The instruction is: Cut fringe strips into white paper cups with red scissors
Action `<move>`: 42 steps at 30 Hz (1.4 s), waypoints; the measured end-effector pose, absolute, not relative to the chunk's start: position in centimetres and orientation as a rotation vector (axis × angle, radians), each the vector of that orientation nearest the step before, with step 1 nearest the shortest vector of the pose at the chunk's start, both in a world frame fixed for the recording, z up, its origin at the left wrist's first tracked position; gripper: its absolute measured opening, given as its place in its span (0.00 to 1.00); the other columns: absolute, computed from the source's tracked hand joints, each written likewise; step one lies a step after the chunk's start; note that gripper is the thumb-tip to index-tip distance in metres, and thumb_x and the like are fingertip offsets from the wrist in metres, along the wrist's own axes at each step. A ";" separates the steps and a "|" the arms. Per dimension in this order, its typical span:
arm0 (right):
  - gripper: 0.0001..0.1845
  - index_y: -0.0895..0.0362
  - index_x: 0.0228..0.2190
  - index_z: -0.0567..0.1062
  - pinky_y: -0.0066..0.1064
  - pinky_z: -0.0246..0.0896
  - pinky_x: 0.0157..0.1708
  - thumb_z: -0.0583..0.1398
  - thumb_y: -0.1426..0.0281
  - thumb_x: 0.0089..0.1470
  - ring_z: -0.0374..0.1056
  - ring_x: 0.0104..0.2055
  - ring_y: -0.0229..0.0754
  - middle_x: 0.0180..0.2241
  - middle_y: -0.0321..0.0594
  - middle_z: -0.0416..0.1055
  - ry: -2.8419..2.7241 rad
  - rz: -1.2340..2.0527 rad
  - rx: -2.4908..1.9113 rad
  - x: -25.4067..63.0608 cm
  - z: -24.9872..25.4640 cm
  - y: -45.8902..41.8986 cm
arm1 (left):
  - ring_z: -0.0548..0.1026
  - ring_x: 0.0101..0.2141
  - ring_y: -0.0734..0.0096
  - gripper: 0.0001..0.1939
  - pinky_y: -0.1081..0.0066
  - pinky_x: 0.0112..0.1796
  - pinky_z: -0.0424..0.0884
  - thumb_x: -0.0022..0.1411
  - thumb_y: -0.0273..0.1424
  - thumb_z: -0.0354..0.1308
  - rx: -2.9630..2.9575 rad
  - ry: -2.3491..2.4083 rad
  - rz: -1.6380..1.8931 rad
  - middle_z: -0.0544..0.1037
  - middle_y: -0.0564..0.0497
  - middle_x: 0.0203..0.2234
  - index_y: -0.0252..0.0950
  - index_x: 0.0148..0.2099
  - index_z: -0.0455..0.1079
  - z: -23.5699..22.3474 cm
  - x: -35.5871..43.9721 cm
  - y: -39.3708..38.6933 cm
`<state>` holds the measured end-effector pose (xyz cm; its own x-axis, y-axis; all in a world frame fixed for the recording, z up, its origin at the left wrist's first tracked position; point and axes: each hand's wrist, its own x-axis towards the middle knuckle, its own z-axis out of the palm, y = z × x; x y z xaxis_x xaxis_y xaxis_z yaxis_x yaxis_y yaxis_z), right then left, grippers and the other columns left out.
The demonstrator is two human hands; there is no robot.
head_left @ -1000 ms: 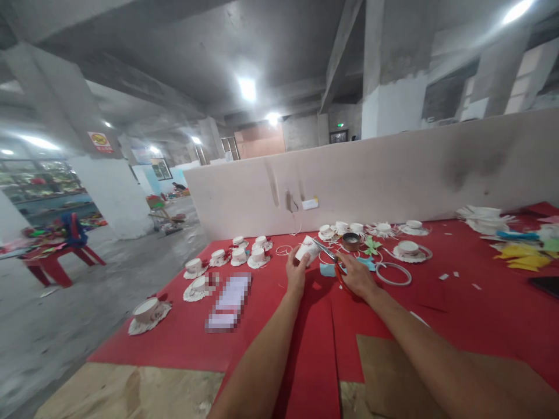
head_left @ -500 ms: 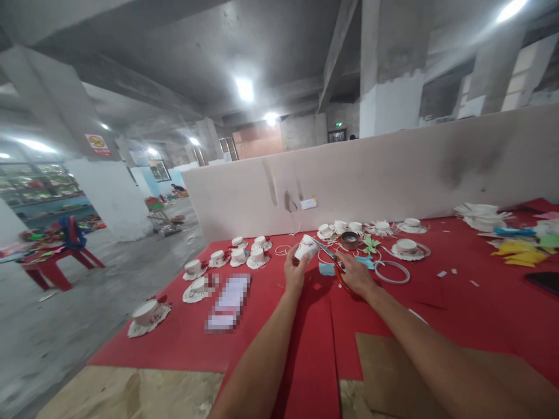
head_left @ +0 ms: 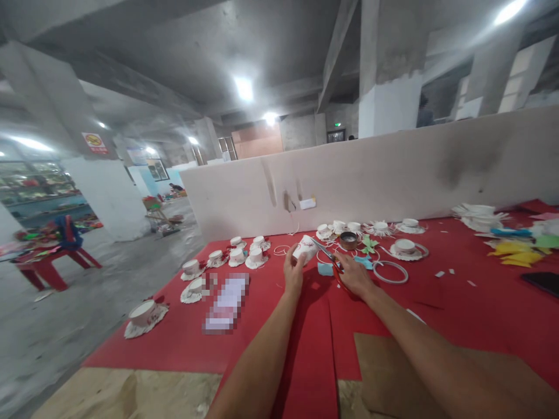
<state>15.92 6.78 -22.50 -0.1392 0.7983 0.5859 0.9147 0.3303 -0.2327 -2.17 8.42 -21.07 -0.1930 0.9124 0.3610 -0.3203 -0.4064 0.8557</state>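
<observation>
My left hand (head_left: 293, 276) is closed around a white paper cup (head_left: 304, 247) with a reddish print, held tilted above the red table covering. In my right hand (head_left: 357, 276) is a pair of scissors (head_left: 326, 251) with red handles. The scissor blades reach to the cup's edge; whether they are parted is too small to tell. Beyond the hands lie a roll of tape (head_left: 349, 240), a light-blue paper piece (head_left: 325, 269) and a green paper shape (head_left: 369, 244). A pale ring (head_left: 391, 272) rests near my right hand.
Several cups with fringed, spread rims, such as the fringed cup (head_left: 145, 315), stand at left and along the back. A blurred sheet (head_left: 227, 302) lies left. Yellow paper (head_left: 515, 254) and a dark phone-like slab (head_left: 541, 282) are at right. A pale partition (head_left: 384, 174) borders the table.
Both hands keep nearly the same pose, with the scissors still at the cup. The view has shifted slightly. A person now shows behind the partition at right.
</observation>
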 end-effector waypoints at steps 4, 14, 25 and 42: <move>0.15 0.57 0.46 0.68 0.40 0.66 0.40 0.56 0.66 0.57 0.68 0.42 0.41 0.45 0.41 0.69 -1.990 -0.223 -1.503 15.8 -22.3 6.6 | 0.74 0.31 0.67 0.27 0.69 0.28 0.72 0.54 0.44 0.56 1.091 0.772 1.703 0.73 0.44 0.41 0.38 0.53 0.63 -21.3 -2.0 8.6; 0.16 0.56 0.47 0.67 0.41 0.65 0.41 0.56 0.66 0.57 0.68 0.43 0.42 0.47 0.42 0.67 -1.974 -0.196 -1.535 15.7 -22.1 6.5 | 0.74 0.34 0.65 0.25 0.70 0.29 0.72 0.50 0.41 0.61 1.061 0.737 1.695 0.73 0.45 0.41 0.39 0.50 0.65 -21.5 -1.9 8.9; 0.16 0.56 0.47 0.67 0.40 0.66 0.40 0.56 0.66 0.57 0.68 0.42 0.42 0.46 0.42 0.68 -1.967 -0.184 -1.585 15.7 -21.9 6.3 | 0.74 0.31 0.70 0.26 0.72 0.30 0.71 0.46 0.36 0.64 0.993 0.715 1.673 0.74 0.48 0.39 0.39 0.48 0.65 -21.6 -2.2 9.0; 0.16 0.56 0.47 0.67 0.42 0.65 0.42 0.56 0.66 0.57 0.67 0.44 0.43 0.48 0.42 0.67 -1.992 -0.190 -1.580 15.6 -21.9 6.2 | 0.76 0.35 0.62 0.23 0.65 0.31 0.73 0.48 0.39 0.62 0.874 0.646 1.575 0.74 0.45 0.40 0.39 0.46 0.65 -21.3 -2.4 9.0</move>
